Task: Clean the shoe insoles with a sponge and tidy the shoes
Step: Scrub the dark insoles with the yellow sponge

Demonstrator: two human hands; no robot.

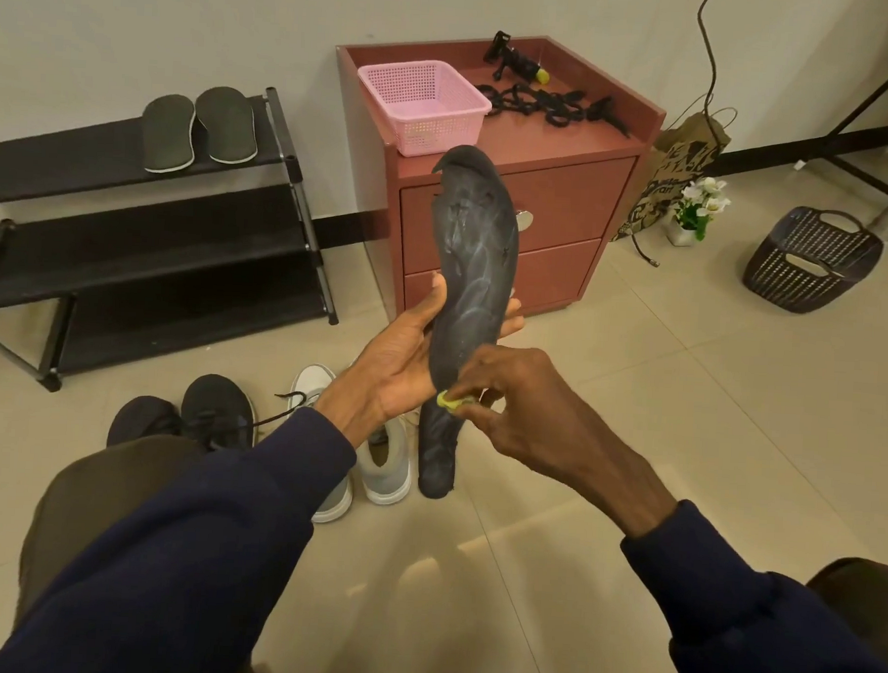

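A long dark grey insole (pixel 474 266) with pale smears stands upright in front of me. My left hand (pixel 405 355) grips it around the middle, thumb on its left edge and fingers behind. My right hand (pixel 521 397) pinches a small yellow-green sponge (pixel 449 401) against the lower part of the insole. Two more grey insoles (pixel 198 128) lie side by side on the top shelf of the black shoe rack (pixel 127 247). On the floor below my hands stand a pair of black sneakers (pixel 196 416) and a pair of light grey sneakers (pixel 369 450).
A reddish two-drawer cabinet (pixel 510 216) stands behind the insole, with a pink plastic basket (pixel 423 106) and black straps (pixel 546 105) on top. To the right are a paper bag (pixel 682 168), a small potted flower (pixel 695 210) and a dark woven basket (pixel 811 257) on the tiled floor.
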